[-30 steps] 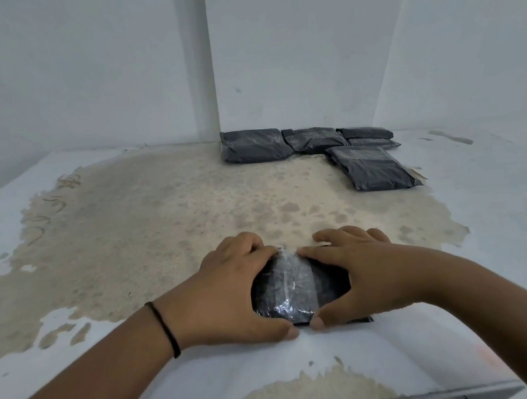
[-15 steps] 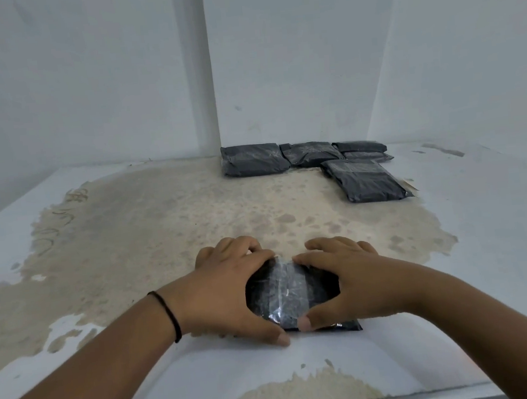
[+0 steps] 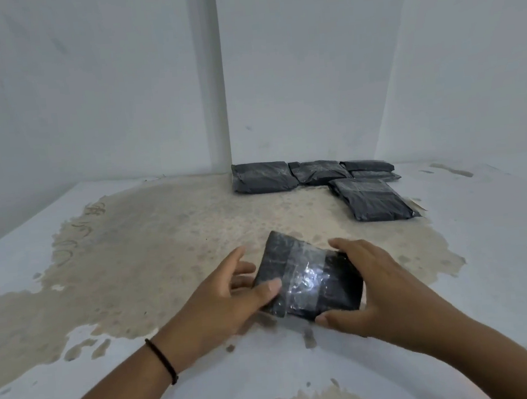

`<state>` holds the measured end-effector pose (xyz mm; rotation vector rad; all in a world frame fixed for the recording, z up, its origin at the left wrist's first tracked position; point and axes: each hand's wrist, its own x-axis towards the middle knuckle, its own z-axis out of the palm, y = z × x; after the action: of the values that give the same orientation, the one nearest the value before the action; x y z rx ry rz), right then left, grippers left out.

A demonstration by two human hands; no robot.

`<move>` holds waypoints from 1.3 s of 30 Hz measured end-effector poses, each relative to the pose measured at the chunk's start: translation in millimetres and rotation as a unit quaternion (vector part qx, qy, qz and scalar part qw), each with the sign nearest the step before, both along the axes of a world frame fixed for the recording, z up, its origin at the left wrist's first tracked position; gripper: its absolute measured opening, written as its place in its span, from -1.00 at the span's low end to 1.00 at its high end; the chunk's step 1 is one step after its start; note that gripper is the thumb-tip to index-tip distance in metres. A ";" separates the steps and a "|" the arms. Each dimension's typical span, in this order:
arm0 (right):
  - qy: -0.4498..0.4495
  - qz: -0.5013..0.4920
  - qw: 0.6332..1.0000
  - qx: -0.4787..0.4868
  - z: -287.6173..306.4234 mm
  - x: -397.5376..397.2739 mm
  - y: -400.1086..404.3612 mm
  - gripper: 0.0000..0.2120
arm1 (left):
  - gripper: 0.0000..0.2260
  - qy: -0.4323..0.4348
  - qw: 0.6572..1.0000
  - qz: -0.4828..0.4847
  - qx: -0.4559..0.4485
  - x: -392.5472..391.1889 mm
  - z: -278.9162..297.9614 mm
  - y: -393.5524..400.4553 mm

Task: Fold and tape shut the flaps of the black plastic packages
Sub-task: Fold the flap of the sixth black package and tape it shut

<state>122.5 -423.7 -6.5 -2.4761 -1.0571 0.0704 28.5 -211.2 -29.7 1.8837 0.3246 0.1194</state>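
1. Black plastic packages: six can be counted. One taped black plastic package is near the front. Five more lie at the back: a large black plastic package on the left, a middle black plastic package, two thin black plastic packages stacked at the right, upper and lower, and a front black plastic package.
2. Strips of clear shiny tape: one, across the near package.
3. Hands: two, a left hand and a right hand.
4. Thin black wristbands: one.
5. White worn surface with a beige patch: one.
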 end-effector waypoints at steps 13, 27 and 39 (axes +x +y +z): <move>0.289 -0.048 0.899 0.326 32.7 -2.6 2.1 -0.62 | -0.63 -0.154 0.946 -0.031 -0.284 7.6 39.5 -6.7; 0.502 -0.081 0.762 0.402 24.4 15.5 40.8 -0.68 | -0.77 -0.125 0.928 0.002 -0.350 38.3 31.5 10.3; 0.383 -0.190 0.851 0.305 2.4 106.4 85.3 -0.88 | -0.84 -0.087 0.976 0.190 0.062 115.0 -6.1 62.4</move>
<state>228.9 -338.3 -4.2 -1.7473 -0.1791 0.4756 143.5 -148.8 -35.8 1.8978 0.5635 0.5717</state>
